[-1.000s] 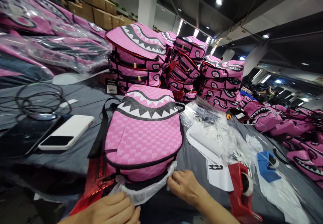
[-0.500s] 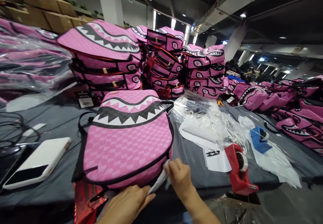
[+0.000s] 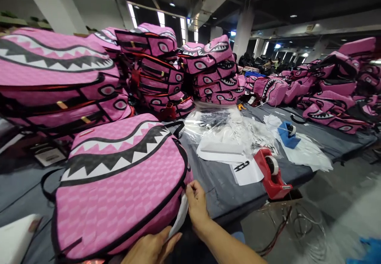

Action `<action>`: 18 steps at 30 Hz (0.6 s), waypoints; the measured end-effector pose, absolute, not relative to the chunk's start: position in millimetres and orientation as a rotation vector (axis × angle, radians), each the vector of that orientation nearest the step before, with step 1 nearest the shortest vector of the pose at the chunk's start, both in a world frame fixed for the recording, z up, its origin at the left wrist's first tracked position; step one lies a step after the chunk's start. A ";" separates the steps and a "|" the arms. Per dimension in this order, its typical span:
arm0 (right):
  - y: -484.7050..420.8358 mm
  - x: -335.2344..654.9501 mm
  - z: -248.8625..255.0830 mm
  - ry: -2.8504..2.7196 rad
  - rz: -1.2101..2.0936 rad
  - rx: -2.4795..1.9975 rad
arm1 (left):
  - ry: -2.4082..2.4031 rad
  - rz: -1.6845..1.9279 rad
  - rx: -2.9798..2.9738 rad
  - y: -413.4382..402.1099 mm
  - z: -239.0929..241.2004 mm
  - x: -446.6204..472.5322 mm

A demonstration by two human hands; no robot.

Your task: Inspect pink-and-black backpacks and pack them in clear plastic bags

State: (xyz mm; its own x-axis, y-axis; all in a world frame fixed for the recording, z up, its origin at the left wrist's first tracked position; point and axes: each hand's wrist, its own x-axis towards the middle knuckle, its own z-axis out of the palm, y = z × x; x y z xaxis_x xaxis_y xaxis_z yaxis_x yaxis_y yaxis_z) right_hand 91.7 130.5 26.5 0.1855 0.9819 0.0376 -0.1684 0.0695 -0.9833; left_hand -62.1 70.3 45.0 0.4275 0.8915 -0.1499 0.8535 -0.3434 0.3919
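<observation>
The backpack [image 3: 119, 188] lies flat on the table [image 3: 226, 184], bottom edge nearest, within easy reach of the right hand [image 3: 198, 206] and left hand [image 3: 151, 250], whose fingers pinch the plastic strip [image 3: 178, 221].

backpack [image 3: 119, 184] on table [image 3: 226, 188], tape dispenser [image 3: 271, 173] right

Left hand [image 3: 151, 248] slid toward right hand [image 3: 198, 208] (plastic [image 3: 178, 221] bunched narrow).
</observation>
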 end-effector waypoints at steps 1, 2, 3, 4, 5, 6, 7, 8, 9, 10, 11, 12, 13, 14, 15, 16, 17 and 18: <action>135.7 87.6 22.0 -0.876 1.129 -1.123 | 1.501 0.121 2.270 73.0 49.6 -59.1; 139.8 86.3 18.4 -0.806 1.166 -1.129 | 1.518 0.100 2.273 75.4 54.7 -55.9; 142.4 88.1 16.3 -0.782 1.231 -1.140 | 1.533 0.075 2.286 77.3 59.5 -52.8; 143.4 93.2 16.1 -0.813 1.304 -1.158 | 1.546 0.051 2.304 78.5 63.4 -50.2; 142.7 100.8 18.0 -0.899 1.346 -1.190 | 1.554 0.035 2.322 79.0 66.0 -48.4; 140.4 110.2 21.8 -1.023 1.306 -1.242 | 1.559 0.021 2.335 79.0 66.9 -47.2; 137.0 120.2 27.3 -1.172 1.163 -1.308 | 1.567 0.008 2.344 78.5 66.2 -46.8; 133.0 129.6 33.9 -1.340 0.930 -1.357 | 1.579 0.002 2.354 77.8 63.8 -46.9; 128.8 137.5 41.1 -1.533 0.655 -1.348 | 1.592 0.016 2.375 77.2 60.0 -47.9; 125.3 143.3 48.3 -1.751 0.398 -1.264 | 1.595 0.059 2.422 76.7 55.0 -49.8; 123.1 146.9 55.0 -1.987 0.192 -1.114 | 1.582 0.145 2.502 76.5 49.4 -53.1; 122.3 148.6 61.1 -2.225 0.047 -0.924 | 1.534 0.270 2.610 76.5 43.5 -58.2; 123.3 148.8 66.4 -2.437 -0.049 -0.738 | 1.455 0.427 2.731 76.7 37.7 -65.5; 125.9 148.2 70.8 -2.594 -0.123 -0.602 | 1.347 0.590 2.851 76.6 32.4 -75.1; 129.5 147.3 74.4 -2.702 -0.182 -0.532 | 1.218 0.733 2.958 76.2 27.7 -86.8; 133.8 146.3 77.2 -2.770 -0.226 -0.516 | 1.106 0.847 3.041 75.1 23.6 -100.2; 137.9 145.3 79.2 -2.814 -0.253 -0.514 | 1.039 0.921 3.103 73.2 20.2 -114.3; 141.6 144.2 80.3 -2.842 -0.268 -0.510 | 1.021 0.956 3.154 70.5 17.2 -127.9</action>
